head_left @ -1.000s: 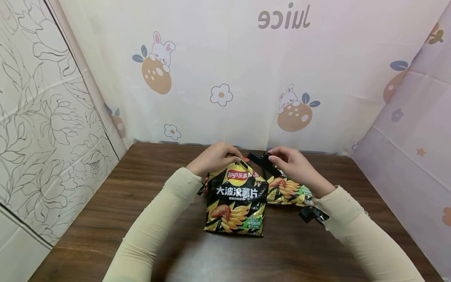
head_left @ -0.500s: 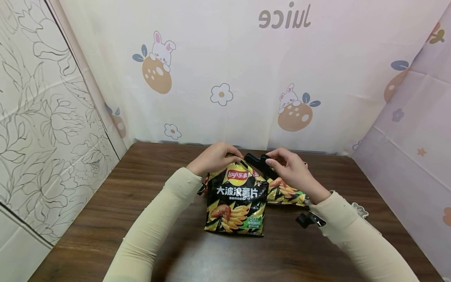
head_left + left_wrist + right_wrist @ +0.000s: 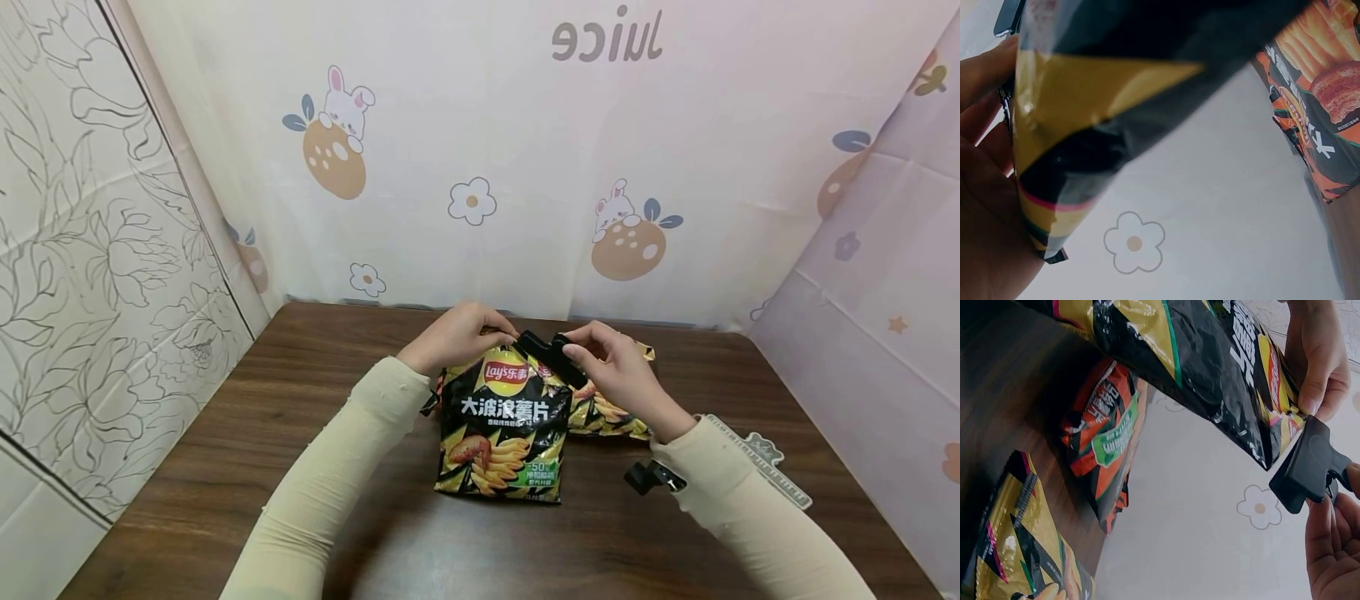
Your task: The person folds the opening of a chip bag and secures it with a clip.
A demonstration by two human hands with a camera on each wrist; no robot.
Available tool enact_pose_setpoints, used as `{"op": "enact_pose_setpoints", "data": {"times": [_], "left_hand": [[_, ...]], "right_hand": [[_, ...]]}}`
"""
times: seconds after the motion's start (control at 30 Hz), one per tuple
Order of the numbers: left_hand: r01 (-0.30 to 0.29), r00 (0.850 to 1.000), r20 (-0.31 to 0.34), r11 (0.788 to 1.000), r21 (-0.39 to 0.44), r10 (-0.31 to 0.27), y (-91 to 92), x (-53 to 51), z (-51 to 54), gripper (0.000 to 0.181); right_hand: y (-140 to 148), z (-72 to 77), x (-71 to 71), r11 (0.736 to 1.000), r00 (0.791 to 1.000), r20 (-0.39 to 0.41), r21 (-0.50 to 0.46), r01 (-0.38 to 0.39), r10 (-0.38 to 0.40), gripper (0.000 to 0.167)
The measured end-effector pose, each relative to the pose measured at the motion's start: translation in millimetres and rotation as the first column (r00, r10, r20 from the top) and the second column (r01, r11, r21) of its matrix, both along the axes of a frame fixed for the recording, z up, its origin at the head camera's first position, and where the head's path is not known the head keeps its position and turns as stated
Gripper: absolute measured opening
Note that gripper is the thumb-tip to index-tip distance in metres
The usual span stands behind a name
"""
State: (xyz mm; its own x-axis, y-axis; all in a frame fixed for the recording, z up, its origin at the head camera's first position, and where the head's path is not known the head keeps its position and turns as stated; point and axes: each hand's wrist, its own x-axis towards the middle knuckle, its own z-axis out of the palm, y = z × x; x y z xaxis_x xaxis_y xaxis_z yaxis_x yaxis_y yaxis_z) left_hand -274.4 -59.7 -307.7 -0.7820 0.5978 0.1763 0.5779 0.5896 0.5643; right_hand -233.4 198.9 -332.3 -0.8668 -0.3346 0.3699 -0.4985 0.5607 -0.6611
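A black-and-yellow Lay's chip bag (image 3: 504,421) stands upright at the middle of the table, its top narrowed and folded. My left hand (image 3: 462,335) pinches that top edge between thumb and fingers. In my right hand (image 3: 617,364) is a black bag clip (image 3: 553,357), held by its handles between thumb and fingers. The right wrist view has the clip (image 3: 1304,465) right at the folded corner of the bag (image 3: 1210,375), by the left fingertips (image 3: 1311,403). Whether its jaws have the bag's edge between them, I cannot tell.
Another black-and-yellow chip bag (image 3: 596,412) lies behind, to the right. An orange-and-black chip bag (image 3: 1110,428) is also behind the upright bag. A clear ruler (image 3: 780,479) lies on the brown table (image 3: 480,550) by the right forearm. Patterned curtain (image 3: 472,125) closes off the back.
My right hand has moved slightly left and down, bringing the clip to the bag's top right edge. The ruler has come into sight beside the sleeve. The left hand has stayed put.
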Motion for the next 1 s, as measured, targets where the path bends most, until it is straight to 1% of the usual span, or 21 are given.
{"op": "enact_pose_setpoints", "data": {"times": [0.3,0.57,1.0], "left_hand": [[-0.002,1.0,0.014,1.0,0.014,0.002,-1.0,-1.7,-1.9,0.021],[0.005,1.0,0.021,1.0,0.025,-0.005,-1.6,-1.9,-2.6,0.021],[-0.003,1.0,0.028,1.0,0.03,0.002,-0.1,-0.8,-3.2,0.022]], "right_hand": [[-1.0,-3.6,-1.4,1.0,1.0,0.02,-0.03,-0.008,0.009,0.021],[-0.5,-6.5,-4.1,1.0,1.0,0.025,-0.023,-0.008,0.008,0.02],[0.3,-5.0,-2.7,1.0,1.0,0.031,-0.006,-0.005,0.006,0.02]]}}
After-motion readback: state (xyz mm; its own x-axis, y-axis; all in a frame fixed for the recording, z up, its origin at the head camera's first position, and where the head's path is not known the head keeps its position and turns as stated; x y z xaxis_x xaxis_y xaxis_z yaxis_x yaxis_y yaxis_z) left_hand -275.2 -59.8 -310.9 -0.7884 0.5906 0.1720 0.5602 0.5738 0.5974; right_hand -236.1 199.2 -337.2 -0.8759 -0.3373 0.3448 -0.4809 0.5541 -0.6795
